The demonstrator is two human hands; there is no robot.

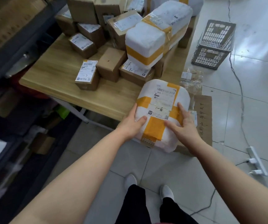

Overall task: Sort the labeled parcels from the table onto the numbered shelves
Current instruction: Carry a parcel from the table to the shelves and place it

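Observation:
A white foam parcel (162, 101) crossed with yellow tape and hand-marked "1-8" juts over the near corner of the wooden table (62, 78). My left hand (132, 125) grips its left side, thumb on top. My right hand (183, 125) holds its right side, thumb across the tape and fingers along the edge. Further back on the table lie a long white foam parcel (155, 29) and several brown labelled boxes, one small box (87, 76) marked "-7".
Dark shelving (17, 46) with boxes runs along the left. A grey plastic crate (214, 44) stands on the tiled floor at right. Flat cardboard (204, 120) lies beside the table, and a white power strip (257, 160) with cables lies near it.

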